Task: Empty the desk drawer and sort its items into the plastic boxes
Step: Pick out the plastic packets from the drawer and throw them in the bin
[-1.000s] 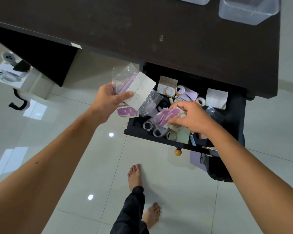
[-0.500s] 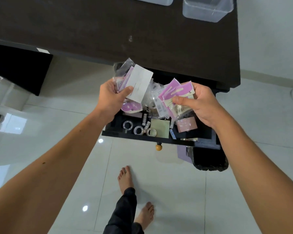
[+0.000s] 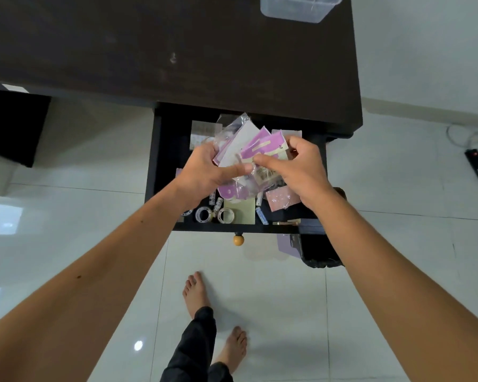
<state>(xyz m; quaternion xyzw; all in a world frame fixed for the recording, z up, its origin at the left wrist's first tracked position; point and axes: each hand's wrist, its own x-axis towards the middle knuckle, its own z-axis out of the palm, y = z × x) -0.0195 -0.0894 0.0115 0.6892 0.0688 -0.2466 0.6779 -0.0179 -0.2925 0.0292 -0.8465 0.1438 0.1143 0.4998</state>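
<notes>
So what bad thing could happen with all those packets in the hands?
The left hand and right hand pinch a loose, slippery fan of purple packets above the open drawer; some could slip back in or onto the floor. The plastic box sits far back on the desk, a long carry.

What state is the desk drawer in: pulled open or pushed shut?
Open. The drawer juts out from under the desk, and tape rolls and a yellow notepad show inside.
</notes>
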